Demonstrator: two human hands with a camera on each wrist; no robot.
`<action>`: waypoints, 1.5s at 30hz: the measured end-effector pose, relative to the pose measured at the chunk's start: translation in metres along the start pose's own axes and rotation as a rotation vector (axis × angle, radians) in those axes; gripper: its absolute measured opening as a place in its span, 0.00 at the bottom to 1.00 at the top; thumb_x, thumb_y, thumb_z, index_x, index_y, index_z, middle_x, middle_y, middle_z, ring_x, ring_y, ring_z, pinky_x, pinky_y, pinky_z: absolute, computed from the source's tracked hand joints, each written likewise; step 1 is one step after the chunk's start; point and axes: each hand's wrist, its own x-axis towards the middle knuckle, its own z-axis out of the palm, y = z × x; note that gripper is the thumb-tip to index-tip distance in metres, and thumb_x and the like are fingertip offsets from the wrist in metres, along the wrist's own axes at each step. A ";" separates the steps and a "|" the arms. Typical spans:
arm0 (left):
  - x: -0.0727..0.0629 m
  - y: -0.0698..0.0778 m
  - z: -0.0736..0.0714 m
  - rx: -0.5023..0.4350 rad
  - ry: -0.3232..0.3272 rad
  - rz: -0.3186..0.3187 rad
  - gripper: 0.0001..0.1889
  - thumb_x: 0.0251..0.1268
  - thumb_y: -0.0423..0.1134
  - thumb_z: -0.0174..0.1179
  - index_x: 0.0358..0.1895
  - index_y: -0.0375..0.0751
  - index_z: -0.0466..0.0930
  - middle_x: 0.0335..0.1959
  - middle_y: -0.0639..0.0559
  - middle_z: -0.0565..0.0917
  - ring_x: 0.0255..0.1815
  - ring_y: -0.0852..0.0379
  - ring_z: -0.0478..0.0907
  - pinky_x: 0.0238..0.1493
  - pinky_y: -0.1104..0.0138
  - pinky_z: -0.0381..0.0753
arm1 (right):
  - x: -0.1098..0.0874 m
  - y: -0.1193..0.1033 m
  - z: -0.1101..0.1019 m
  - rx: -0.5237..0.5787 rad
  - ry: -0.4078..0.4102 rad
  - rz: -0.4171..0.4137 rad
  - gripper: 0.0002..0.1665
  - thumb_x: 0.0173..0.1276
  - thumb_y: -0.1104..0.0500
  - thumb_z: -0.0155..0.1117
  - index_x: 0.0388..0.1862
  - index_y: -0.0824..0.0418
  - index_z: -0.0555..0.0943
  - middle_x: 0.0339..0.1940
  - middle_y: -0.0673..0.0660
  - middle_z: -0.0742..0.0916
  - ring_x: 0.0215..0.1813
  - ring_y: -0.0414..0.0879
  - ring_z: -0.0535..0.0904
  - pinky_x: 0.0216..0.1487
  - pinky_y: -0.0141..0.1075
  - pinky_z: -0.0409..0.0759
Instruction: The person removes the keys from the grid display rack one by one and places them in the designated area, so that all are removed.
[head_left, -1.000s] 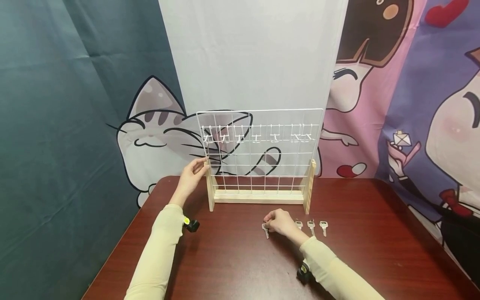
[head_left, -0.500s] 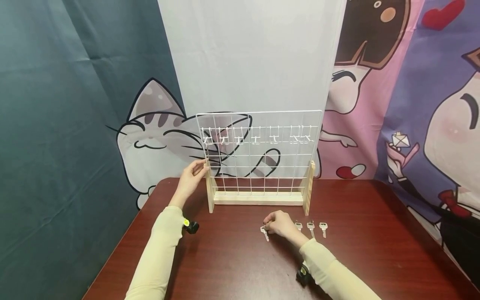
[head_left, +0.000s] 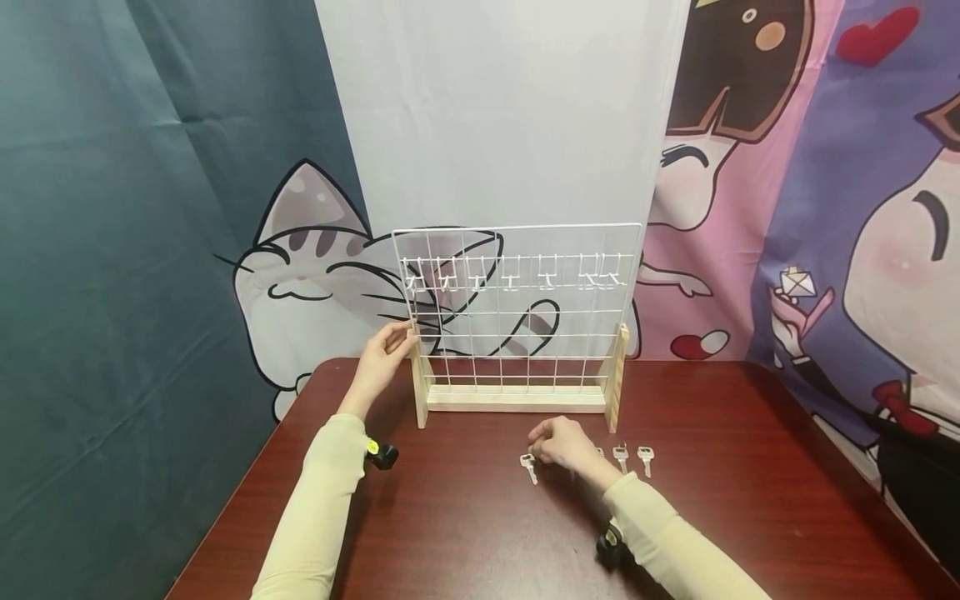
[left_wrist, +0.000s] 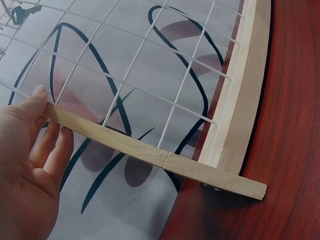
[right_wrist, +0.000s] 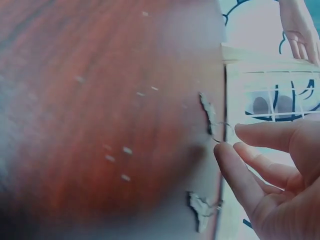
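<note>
My left hand point(head_left: 381, 358) pinches the top of the left wooden post point(left_wrist: 125, 142) of a white wire grid rack point(head_left: 517, 335). Just in front of the rack, my right hand point(head_left: 564, 443) is over the table beside a key point(head_left: 529, 468) lying flat. In the right wrist view, thumb and index finger are apart, close to the thin ring of that key point(right_wrist: 207, 114). Another key point(right_wrist: 200, 211) lies farther along. To the right of the hand lie two more keys, one point(head_left: 620, 457) nearer and one point(head_left: 646, 460) outermost; the hand partly covers a further key.
Several white hooks point(head_left: 511, 282) hang in a row on the upper grid. A key point(left_wrist: 21, 15) hangs at the upper left of the left wrist view. The reddish-brown table point(head_left: 465, 517) extends around, with printed curtains point(head_left: 480, 117) behind it.
The right fingers have come off the key's ring and shifted slightly right; that key now rests on the table. The left hand has stayed at the post.
</note>
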 end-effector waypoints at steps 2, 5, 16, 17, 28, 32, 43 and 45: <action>0.000 0.000 0.000 -0.004 0.000 -0.005 0.21 0.74 0.33 0.60 0.65 0.27 0.74 0.69 0.35 0.73 0.73 0.40 0.67 0.71 0.56 0.70 | 0.001 -0.002 -0.003 0.008 -0.002 0.000 0.08 0.58 0.70 0.71 0.38 0.67 0.86 0.26 0.52 0.88 0.25 0.42 0.83 0.29 0.32 0.86; 0.000 0.000 0.000 -0.004 -0.001 -0.013 0.21 0.74 0.34 0.60 0.65 0.28 0.74 0.69 0.36 0.73 0.73 0.40 0.66 0.71 0.56 0.70 | 0.005 -0.006 -0.009 0.033 -0.002 -0.002 0.10 0.60 0.71 0.71 0.41 0.71 0.85 0.27 0.53 0.88 0.26 0.44 0.84 0.30 0.34 0.87; 0.000 -0.003 -0.003 0.016 0.002 0.003 0.21 0.75 0.32 0.59 0.65 0.25 0.72 0.69 0.34 0.73 0.72 0.38 0.67 0.70 0.55 0.70 | 0.025 -0.053 -0.037 -0.011 0.045 -0.100 0.11 0.63 0.64 0.71 0.45 0.66 0.87 0.32 0.57 0.90 0.28 0.47 0.85 0.30 0.32 0.85; 0.001 -0.007 -0.004 0.012 0.006 0.010 0.21 0.75 0.32 0.59 0.65 0.24 0.72 0.69 0.33 0.72 0.72 0.38 0.67 0.70 0.55 0.70 | 0.027 -0.059 -0.039 -0.018 0.050 -0.118 0.11 0.64 0.63 0.71 0.45 0.65 0.87 0.34 0.56 0.90 0.29 0.46 0.86 0.32 0.32 0.85; 0.012 -0.039 0.001 -0.024 0.035 0.041 0.22 0.74 0.38 0.61 0.65 0.31 0.74 0.69 0.38 0.74 0.72 0.41 0.68 0.71 0.58 0.70 | 0.043 -0.127 -0.055 0.263 0.051 -0.252 0.15 0.69 0.63 0.69 0.52 0.68 0.85 0.48 0.63 0.89 0.42 0.48 0.88 0.45 0.36 0.88; 0.012 -0.041 0.001 -0.009 0.045 0.043 0.21 0.74 0.39 0.61 0.64 0.32 0.75 0.68 0.38 0.75 0.71 0.41 0.69 0.70 0.57 0.70 | 0.045 -0.147 -0.052 0.353 0.061 -0.248 0.16 0.68 0.61 0.70 0.53 0.66 0.85 0.51 0.62 0.88 0.45 0.48 0.88 0.48 0.37 0.88; 0.014 -0.039 0.000 -0.010 0.035 0.034 0.21 0.73 0.39 0.62 0.64 0.33 0.76 0.68 0.40 0.76 0.71 0.44 0.69 0.70 0.59 0.70 | 0.057 -0.176 -0.040 0.505 0.088 -0.295 0.21 0.70 0.63 0.68 0.59 0.70 0.81 0.57 0.64 0.86 0.57 0.54 0.84 0.59 0.37 0.83; 0.015 -0.038 0.000 -0.020 0.031 0.031 0.21 0.74 0.38 0.62 0.65 0.32 0.75 0.68 0.39 0.75 0.72 0.43 0.69 0.71 0.58 0.70 | 0.061 -0.179 -0.037 0.535 0.086 -0.285 0.22 0.70 0.63 0.68 0.60 0.70 0.81 0.58 0.65 0.85 0.59 0.54 0.83 0.60 0.37 0.83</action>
